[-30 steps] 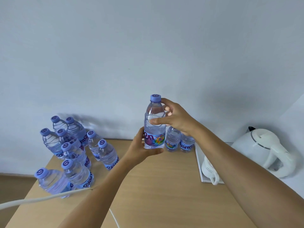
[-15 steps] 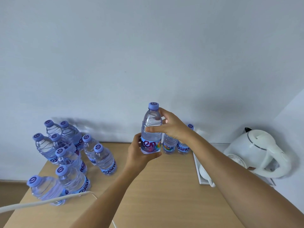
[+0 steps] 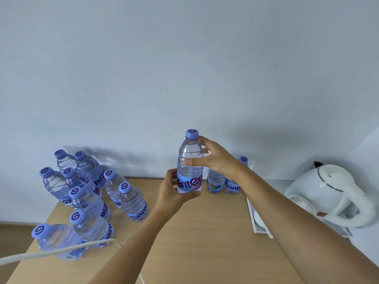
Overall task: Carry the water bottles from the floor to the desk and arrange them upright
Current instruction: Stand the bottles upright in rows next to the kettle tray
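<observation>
Pale blue-grey wall behind; light wooden desk [image 3: 205, 232] runs up to it.

Head view. Held bottle [image 3: 190, 162] upright, long axis vertical, cap uppermost, near the back middle of the desk. Whether its base touches the desktop cannot be told: the lower hand hides it. Left hand [image 3: 172, 193] wraps the label and base from the near-left side, fingers curled round. Right hand [image 3: 215, 158] pinches the shoulder from the right, thumb across the front, fingers behind.

Two bottles [image 3: 214, 181] stand upright just right of it against the wall, partly behind the right wrist. Cluster of bottles [image 3: 86, 193] stands well apart at the left edge. White kettle [image 3: 328, 193] and tray [image 3: 253, 220] sit at right; a white cable [image 3: 51, 251] crosses the near-left corner.

Judgement: the move turns on the straight drop beneath the base. Axis is already plumb, so lowering needs no tilt. The gap to the right-hand pair is small; the right hand lies nearer them and could knock one.
</observation>
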